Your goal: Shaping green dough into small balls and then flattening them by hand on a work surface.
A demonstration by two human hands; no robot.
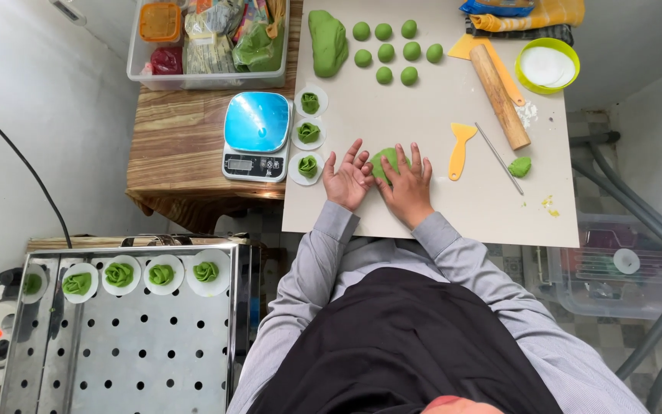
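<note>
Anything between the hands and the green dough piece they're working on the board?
Nothing visible. Both the left hand and right hand already rest against the green dough piece. The yellow scraper lies apart, to the right.

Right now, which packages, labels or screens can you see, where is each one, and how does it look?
Kitchen scale: on the wooden table left of the board; blue top, small grey screen on its front edge.
Clear plastic box: behind the scale; holds crumpled green and pale packets and an orange-lidded tub.
No readable signs elsewhere.
</note>
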